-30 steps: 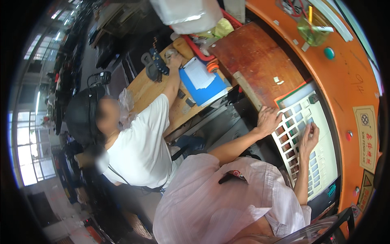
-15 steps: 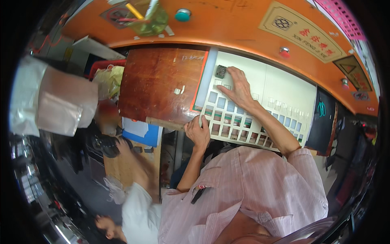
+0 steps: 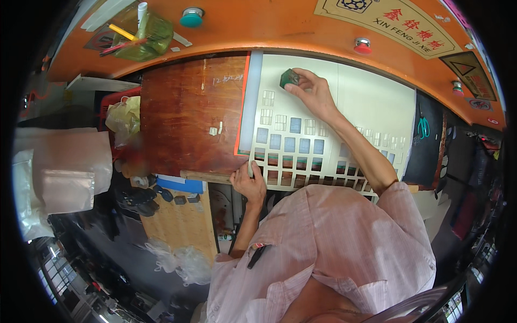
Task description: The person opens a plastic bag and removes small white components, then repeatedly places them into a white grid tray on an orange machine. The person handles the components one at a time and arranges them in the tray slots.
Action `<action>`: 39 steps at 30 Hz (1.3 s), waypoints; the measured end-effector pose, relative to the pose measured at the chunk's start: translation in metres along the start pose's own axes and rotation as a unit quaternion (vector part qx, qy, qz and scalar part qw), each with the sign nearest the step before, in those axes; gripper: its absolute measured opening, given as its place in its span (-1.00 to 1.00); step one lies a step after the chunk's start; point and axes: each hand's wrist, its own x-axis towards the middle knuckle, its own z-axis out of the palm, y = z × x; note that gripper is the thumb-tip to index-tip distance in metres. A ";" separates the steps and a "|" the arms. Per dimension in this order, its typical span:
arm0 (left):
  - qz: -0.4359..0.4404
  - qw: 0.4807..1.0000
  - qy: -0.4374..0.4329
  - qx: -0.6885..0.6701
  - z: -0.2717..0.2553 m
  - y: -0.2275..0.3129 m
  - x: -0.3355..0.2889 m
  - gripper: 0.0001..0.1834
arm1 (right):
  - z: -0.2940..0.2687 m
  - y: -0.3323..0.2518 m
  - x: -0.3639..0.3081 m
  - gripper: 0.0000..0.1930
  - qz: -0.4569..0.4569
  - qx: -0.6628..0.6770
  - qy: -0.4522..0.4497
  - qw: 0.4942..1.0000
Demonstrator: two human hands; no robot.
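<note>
My right hand (image 3: 314, 94) pinches dark green block (image 3: 287, 79) at far-left area of cream sheet (image 3: 371, 86) with rows of cut-outs. My left hand (image 3: 249, 184) at sheet's near-left corner; cannot tell whether it grips. Brown wooden desk (image 3: 177, 107) left of sheet.

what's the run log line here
right hand: holds green block | left hand: at edge of pale sheet | brown board: left of sheet

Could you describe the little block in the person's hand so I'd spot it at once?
Start at the wide orange panel across the top, then drop to the big pale sheet with rows of cut-out windows. Near its upper left corner, the right hand holds a small green block: dark and chunky against the flat, pale sheet.
</note>
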 end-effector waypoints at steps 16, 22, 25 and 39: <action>0.009 1.000 0.015 -0.016 0.003 0.002 0.006 -0.76 | 0.016 0.013 -0.034 -0.44 -0.222 -0.308 -0.003 0.925; 0.055 0.995 0.072 -0.034 0.007 0.001 0.011 -0.77 | 0.019 0.011 -0.055 -0.37 -0.237 -0.325 0.085 0.912; 0.051 0.996 0.072 0.002 0.007 -0.001 0.010 -0.81 | -0.012 0.023 -0.097 -0.41 -0.217 -0.218 0.092 0.947; 0.107 0.988 0.055 -0.099 0.016 -0.003 0.022 -0.71 | -0.327 0.080 -0.256 -0.63 -0.299 -0.208 0.488 0.794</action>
